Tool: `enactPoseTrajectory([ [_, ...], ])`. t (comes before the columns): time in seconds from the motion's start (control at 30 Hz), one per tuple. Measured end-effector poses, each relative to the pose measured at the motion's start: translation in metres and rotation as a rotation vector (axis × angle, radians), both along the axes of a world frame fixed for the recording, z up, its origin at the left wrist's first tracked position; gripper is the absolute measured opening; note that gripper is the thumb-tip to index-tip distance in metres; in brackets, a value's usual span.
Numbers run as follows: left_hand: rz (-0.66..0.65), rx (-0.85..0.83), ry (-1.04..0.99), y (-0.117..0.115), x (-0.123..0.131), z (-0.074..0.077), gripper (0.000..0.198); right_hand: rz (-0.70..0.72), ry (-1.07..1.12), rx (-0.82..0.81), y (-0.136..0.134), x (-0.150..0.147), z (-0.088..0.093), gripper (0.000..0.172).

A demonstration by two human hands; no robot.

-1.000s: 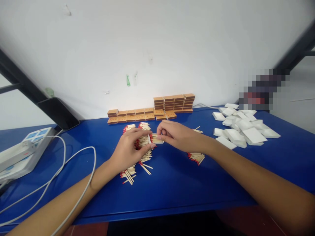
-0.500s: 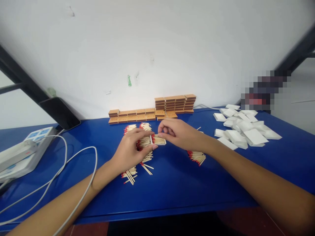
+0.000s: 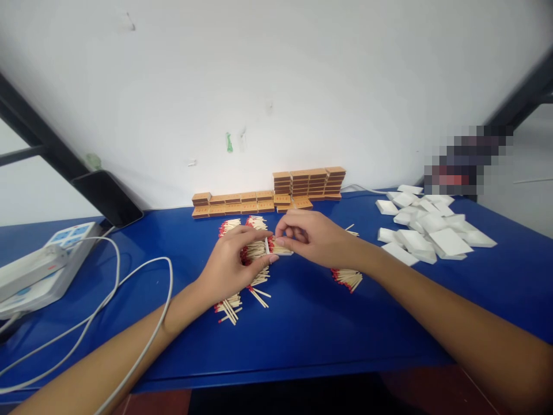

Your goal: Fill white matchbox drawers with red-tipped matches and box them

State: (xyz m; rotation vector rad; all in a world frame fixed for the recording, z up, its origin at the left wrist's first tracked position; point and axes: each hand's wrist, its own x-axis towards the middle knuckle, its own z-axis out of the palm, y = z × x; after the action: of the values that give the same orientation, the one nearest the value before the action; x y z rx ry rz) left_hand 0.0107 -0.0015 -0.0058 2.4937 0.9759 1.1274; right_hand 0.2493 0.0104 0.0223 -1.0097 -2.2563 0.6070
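Note:
A small white matchbox tray (image 3: 266, 246) lies on the blue table, with red-tipped matches (image 3: 280, 249) in it. Thumb and fingers of my left hand (image 3: 228, 259) grip the tray at its left end. My right hand (image 3: 315, 237) is pinched closed over the tray's right part, thumb tip at the matches; whatever sits between its fingertips is hidden. Heaps of loose matches (image 3: 260, 279) spread under and around my left hand. Another loose heap of matches (image 3: 348, 279) lies below my right wrist, partly covered by the forearm.
Orange-brown matchboxes (image 3: 242, 207) are lined up and stacked along the wall. White empty trays (image 3: 449, 241) form a pile at the right. A power strip (image 3: 73, 236) and white cable (image 3: 170, 282) are at left; the cable crosses my left forearm. A black phone-like slab (image 3: 108, 196) leans behind.
My right hand has shifted slightly left over the tray, covering more of its matches. The left hand keeps its grip on the tray.

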Motion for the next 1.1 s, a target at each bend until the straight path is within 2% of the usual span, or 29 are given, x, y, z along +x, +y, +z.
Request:
enactPoseTrajectory([
  [0.3, 0.017, 0.017, -0.013, 0.0, -0.001, -0.001, 0.035, -0.027, -0.043, 0.094, -0.001, -0.002, 0.001, 0.019],
  [0.83, 0.046, 0.019, -0.018, -0.001, 0.0, -0.001, 0.036, 0.049, -0.077, -0.001, -0.01, -0.003, 0.006, 0.02],
  [1.1, 0.043, 0.008, -0.028, -0.002, 0.001, 0.001, 0.035, -0.029, -0.052, 0.024, -0.006, -0.002, 0.005, 0.017],
])
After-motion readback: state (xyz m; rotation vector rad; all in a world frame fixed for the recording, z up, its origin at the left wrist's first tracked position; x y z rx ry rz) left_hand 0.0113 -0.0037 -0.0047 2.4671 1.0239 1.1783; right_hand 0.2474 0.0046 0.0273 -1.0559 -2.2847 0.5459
